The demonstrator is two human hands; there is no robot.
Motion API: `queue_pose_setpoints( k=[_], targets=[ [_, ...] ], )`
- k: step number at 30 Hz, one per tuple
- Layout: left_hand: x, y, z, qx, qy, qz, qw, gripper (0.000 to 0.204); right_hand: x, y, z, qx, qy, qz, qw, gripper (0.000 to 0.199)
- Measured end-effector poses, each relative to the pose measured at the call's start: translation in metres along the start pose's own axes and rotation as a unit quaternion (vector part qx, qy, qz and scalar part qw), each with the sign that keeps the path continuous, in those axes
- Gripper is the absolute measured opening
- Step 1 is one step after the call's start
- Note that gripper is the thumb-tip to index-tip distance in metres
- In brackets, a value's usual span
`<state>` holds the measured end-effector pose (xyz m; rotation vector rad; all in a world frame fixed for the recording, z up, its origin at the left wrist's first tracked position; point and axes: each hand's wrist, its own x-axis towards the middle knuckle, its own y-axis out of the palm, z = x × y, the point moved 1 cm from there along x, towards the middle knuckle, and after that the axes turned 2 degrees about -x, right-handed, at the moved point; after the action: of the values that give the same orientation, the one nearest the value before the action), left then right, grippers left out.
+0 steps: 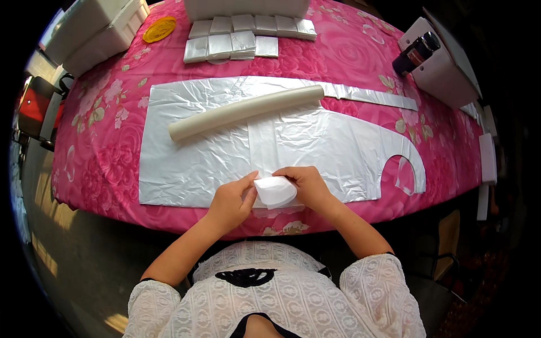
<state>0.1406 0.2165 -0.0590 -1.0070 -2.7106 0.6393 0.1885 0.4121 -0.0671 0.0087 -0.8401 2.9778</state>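
Close to the table's near edge, my left hand (230, 204) pinches the left side of a small folded piece of white plastic film (276, 192). The fingers of my right hand (309, 186) are closed on its upper right edge. Under both hands lies a white disposable plastic apron (191, 166), spread flat and creased, with its curved neck loop at the right. Whether the folded piece is joined to the apron I cannot tell. Beyond my hands a long off-white tube (245, 114) rests slantwise across the apron, its right end farther away.
Folded silvery-white packets (220, 46) sit in two rows at the far side, before a white box (248, 8). White foam boxes (93, 36) and a yellow coil (159, 30) are far left. A dark bottle (416, 53) stands by a white box (445, 70) far right. Pink floral cloth (107, 169) covers the table.
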Motion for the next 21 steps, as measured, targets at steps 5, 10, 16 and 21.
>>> queue_pose_setpoints(
  k=[5, 10, 16, 21],
  targets=[
    [-0.002, -0.001, -0.002, -0.038, 0.004, -0.087, 0.995, 0.052, 0.03, -0.012, 0.011, -0.008, 0.197, 0.112, 0.974, 0.023],
    [-0.002, 0.019, -0.007, 0.211, 0.16, 0.004, 0.964, 0.07, 0.041, -0.016, 0.014, 0.016, 0.255, 0.149, 0.955, 0.026],
    [-0.003, 0.048, 0.0, 0.317, 0.044, 0.051, 0.946, 0.09, 0.041, -0.012, 0.006, 0.023, 0.243, 0.129, 0.961, 0.026],
    [-0.004, 0.054, 0.003, 0.336, 0.036, 0.035, 0.941, 0.094, 0.018, -0.002, 0.017, -0.072, 0.17, 0.022, 0.983, 0.029]
  ],
)
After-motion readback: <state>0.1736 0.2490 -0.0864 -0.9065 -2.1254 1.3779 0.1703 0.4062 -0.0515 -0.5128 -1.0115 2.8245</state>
